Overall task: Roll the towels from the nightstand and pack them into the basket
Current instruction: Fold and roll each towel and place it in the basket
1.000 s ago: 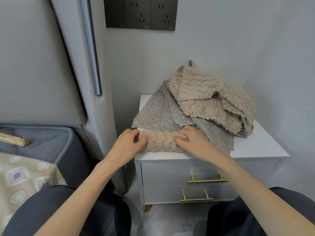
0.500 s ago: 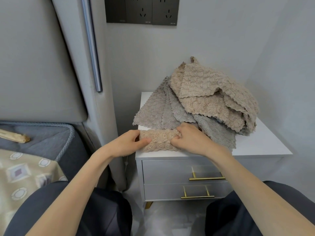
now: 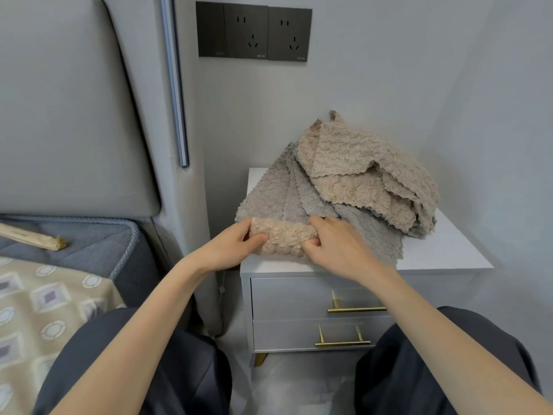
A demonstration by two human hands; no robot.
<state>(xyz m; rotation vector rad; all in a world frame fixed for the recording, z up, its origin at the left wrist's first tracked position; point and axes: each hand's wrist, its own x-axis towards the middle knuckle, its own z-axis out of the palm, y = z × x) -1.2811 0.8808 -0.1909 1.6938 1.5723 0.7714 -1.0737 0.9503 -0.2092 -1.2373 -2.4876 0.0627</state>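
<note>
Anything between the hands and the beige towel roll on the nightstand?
Nothing visible: left hand and right hand grip the beige towel roll by its ends at the nightstand front edge. No basket in view, so that path can't be judged.

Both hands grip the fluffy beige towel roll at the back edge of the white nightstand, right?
Wrong edge. Head view: left hand and right hand grip the fluffy beige towel roll at the front edge of the white nightstand.

No text can be read; the tiny markings on the dark wall socket panel (image 3: 253, 31) are too blurred.
</note>
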